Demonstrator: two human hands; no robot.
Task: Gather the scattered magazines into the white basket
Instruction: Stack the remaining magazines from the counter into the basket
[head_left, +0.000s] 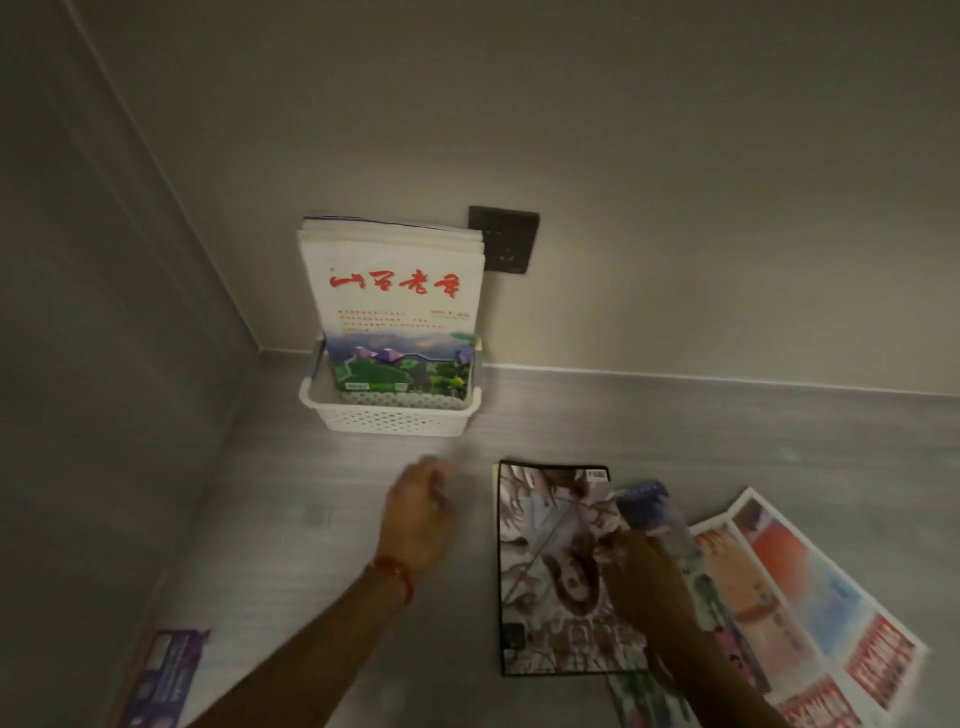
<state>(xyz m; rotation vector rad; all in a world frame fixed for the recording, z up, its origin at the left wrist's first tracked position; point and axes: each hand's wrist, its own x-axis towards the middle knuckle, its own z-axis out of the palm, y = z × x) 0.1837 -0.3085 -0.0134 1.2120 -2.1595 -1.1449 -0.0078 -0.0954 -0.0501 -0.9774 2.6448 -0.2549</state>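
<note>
On the floor, right hand (631, 558) fingers pinch a magazine (647, 506) — left hand (415, 512) fingers blurred, cannot tell.

Perforated white plastic basket (389, 415) holds glossy paper magazines (395, 291) (covers catching light); the grey floor (675, 426) looks smooth, faintly brushed.
</note>
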